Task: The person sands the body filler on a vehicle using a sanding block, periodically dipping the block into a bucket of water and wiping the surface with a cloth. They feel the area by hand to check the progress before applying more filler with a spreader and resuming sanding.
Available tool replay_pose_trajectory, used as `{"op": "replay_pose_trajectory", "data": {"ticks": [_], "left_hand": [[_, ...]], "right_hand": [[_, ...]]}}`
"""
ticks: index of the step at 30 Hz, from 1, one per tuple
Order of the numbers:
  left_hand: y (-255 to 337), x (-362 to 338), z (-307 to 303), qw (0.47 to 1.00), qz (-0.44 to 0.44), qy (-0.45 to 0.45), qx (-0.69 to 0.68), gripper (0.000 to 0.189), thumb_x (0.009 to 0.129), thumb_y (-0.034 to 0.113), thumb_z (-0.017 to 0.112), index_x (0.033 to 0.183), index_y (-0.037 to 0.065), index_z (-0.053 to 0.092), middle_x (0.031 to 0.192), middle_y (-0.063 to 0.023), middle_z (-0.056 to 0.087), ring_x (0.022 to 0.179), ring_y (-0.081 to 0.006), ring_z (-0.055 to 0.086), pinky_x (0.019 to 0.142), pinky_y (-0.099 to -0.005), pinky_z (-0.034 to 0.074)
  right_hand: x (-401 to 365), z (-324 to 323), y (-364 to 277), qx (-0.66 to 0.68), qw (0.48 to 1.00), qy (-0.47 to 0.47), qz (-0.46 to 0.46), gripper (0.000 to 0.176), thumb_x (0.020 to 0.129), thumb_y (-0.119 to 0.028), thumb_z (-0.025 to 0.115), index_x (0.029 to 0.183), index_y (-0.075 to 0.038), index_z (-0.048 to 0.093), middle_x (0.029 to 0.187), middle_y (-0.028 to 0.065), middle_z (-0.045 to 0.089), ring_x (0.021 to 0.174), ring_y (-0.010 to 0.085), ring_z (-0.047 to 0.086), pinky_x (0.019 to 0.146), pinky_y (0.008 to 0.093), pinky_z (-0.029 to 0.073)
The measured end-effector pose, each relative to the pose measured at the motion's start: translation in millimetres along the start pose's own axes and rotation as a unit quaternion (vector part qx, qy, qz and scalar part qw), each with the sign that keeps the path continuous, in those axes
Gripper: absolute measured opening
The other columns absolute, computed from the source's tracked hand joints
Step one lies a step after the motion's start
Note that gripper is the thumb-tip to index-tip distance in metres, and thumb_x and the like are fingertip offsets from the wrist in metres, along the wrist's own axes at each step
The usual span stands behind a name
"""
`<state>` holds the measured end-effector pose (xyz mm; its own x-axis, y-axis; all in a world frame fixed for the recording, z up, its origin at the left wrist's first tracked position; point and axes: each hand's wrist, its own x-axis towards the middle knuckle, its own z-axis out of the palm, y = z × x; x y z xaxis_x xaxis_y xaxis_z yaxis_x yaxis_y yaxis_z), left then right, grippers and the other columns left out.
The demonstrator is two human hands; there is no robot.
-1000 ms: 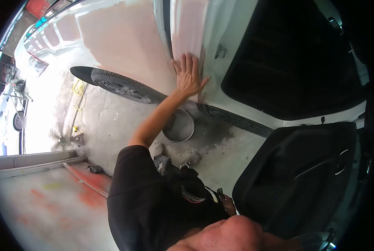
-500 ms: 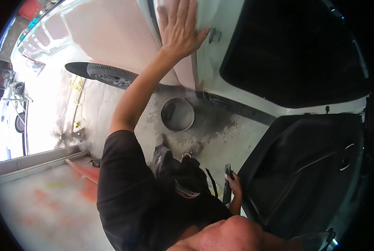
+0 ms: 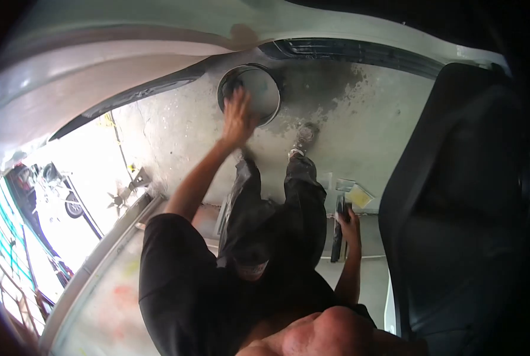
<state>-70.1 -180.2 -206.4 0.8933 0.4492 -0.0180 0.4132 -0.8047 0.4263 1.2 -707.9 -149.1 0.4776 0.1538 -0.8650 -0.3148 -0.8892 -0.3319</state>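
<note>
My left hand (image 3: 239, 121) reaches over a round bucket (image 3: 277, 98) of greyish liquid on the floor. Its fingers look stretched and slightly apart, though motion blurs them. By the fingertips, inside the bucket, is a dark patch (image 3: 234, 83) that I cannot make out. Lower on the right, my right hand (image 3: 350, 226) is wrapped round a long, narrow, dark sanding block (image 3: 336, 240), held at my side. Above the bucket runs the car's body (image 3: 128, 56), with pale pinkish filler or primer areas on white paint.
An open car door (image 3: 454, 178) with a black inner panel stands close on my right. A yellow sheet (image 3: 360, 196) lies beside the sanding block. Wet dark patches mark the concrete floor (image 3: 371, 118). A paint-stained surface (image 3: 104, 296) is at lower left, and a metal stand (image 3: 128, 187) beyond it.
My left hand has left the car panel beside the door handle and come down over the bucket. The view has tilted downward. My right hand still holds the sanding block.
</note>
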Motion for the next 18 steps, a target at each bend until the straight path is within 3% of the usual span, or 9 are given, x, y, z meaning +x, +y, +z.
{"op": "replay_pose_trajectory", "data": {"ticks": [2, 4, 7, 9, 10, 13, 15, 17, 18], "left_hand": [[-29.1, -40.2, 74.4, 0.975, -0.127, -0.162, -0.084, 0.055, 0.097, 0.029, 0.066, 0.142, 0.001, 0.054, 0.152, -0.0286, 0.043, 0.143, -0.0454, 0.039, 0.117, -0.0540, 0.034], [-76.5, -69.5, 153.7, 0.957, -0.183, -0.175, -0.142, 0.045, 0.093, 0.030, 0.067, 0.127, 0.000, 0.064, 0.137, -0.0262, 0.057, 0.129, -0.0430, 0.053, 0.110, -0.0498, 0.043], [-127.8, -61.4, 230.8, 0.914, -0.277, -0.279, -0.102, 0.053, 0.092, 0.038, 0.067, 0.130, 0.001, 0.062, 0.135, -0.0274, 0.058, 0.127, -0.0446, 0.053, 0.108, -0.0510, 0.044], [-152.9, -30.3, 265.4, 0.913, -0.248, -0.313, -0.086, 0.054, 0.091, 0.040, 0.067, 0.127, -0.001, 0.063, 0.129, -0.0282, 0.063, 0.127, -0.0449, 0.055, 0.107, -0.0500, 0.045], [-164.6, -10.7, 286.4, 0.913, -0.231, -0.327, -0.078, 0.055, 0.091, 0.041, 0.068, 0.126, -0.002, 0.064, 0.126, -0.0286, 0.065, 0.126, -0.0451, 0.055, 0.107, -0.0495, 0.045], [-198.9, 24.1, 376.4, 0.952, -0.291, -0.091, -0.016, 0.050, 0.089, 0.037, 0.065, 0.128, 0.005, 0.065, 0.127, -0.0254, 0.065, 0.120, -0.0425, 0.060, 0.108, -0.0493, 0.044], [-204.8, 47.9, 384.9, 0.938, -0.265, -0.215, -0.053, 0.045, 0.089, 0.037, 0.065, 0.122, 0.006, 0.069, 0.120, -0.0234, 0.068, 0.115, -0.0428, 0.064, 0.106, -0.0498, 0.045], [-225.9, 29.7, 431.7, 0.950, -0.242, -0.127, -0.154, 0.037, 0.091, 0.037, 0.061, 0.111, 0.009, 0.073, 0.110, -0.0202, 0.072, 0.103, -0.0432, 0.068, 0.098, -0.0509, 0.049], [-229.3, 26.2, 442.0, 0.949, -0.223, -0.205, -0.090, 0.035, 0.091, 0.036, 0.060, 0.111, 0.009, 0.073, 0.110, -0.0200, 0.072, 0.102, -0.0428, 0.068, 0.097, -0.0509, 0.050]], "right_hand": [[-4.4, 15.6, 13.0, -0.029, 0.999, 0.000, 0.042, 0.066, 0.086, -0.033, 0.077, 0.144, -0.008, 0.056, 0.128, 0.0273, 0.058, 0.119, 0.0396, 0.058, 0.103, 0.0470, 0.045], [0.7, 44.6, 64.0, -0.063, 0.997, 0.044, 0.011, 0.053, 0.088, -0.030, 0.074, 0.134, -0.007, 0.061, 0.123, 0.0251, 0.059, 0.117, 0.0420, 0.057, 0.100, 0.0499, 0.045], [4.9, 66.3, 83.9, -0.283, 0.955, -0.030, -0.088, 0.044, 0.089, -0.026, 0.072, 0.127, -0.006, 0.062, 0.120, 0.0227, 0.060, 0.114, 0.0442, 0.056, 0.094, 0.0518, 0.046], [13.4, 84.3, 93.8, -0.228, 0.969, -0.086, 0.050, 0.031, 0.090, -0.019, 0.070, 0.117, -0.005, 0.063, 0.115, 0.0222, 0.063, 0.109, 0.0461, 0.057, 0.089, 0.0520, 0.046], [11.7, 91.9, 90.6, -0.208, 0.974, -0.047, 0.070, 0.029, 0.090, -0.021, 0.070, 0.114, -0.005, 0.064, 0.110, 0.0220, 0.064, 0.105, 0.0454, 0.058, 0.089, 0.0522, 0.046], [5.2, 131.5, 121.6, -0.150, 0.982, 0.053, 0.104, 0.023, 0.093, -0.024, 0.068, 0.108, -0.006, 0.068, 0.100, 0.0216, 0.066, 0.098, 0.0443, 0.061, 0.088, 0.0525, 0.047], [7.5, 156.5, 145.1, -0.148, 0.978, 0.065, 0.129, 0.024, 0.094, -0.026, 0.068, 0.108, -0.006, 0.069, 0.099, 0.0223, 0.066, 0.098, 0.0444, 0.062, 0.088, 0.0526, 0.047], [11.8, 170.6, 156.0, -0.184, 0.970, 0.022, 0.160, 0.029, 0.093, -0.028, 0.069, 0.112, -0.006, 0.068, 0.102, 0.0239, 0.067, 0.102, 0.0450, 0.062, 0.089, 0.0525, 0.048], [16.5, 174.8, 149.8, -0.126, 0.971, 0.006, 0.202, 0.029, 0.093, -0.029, 0.070, 0.110, -0.006, 0.069, 0.102, 0.0242, 0.068, 0.102, 0.0454, 0.062, 0.089, 0.0522, 0.048]]}}
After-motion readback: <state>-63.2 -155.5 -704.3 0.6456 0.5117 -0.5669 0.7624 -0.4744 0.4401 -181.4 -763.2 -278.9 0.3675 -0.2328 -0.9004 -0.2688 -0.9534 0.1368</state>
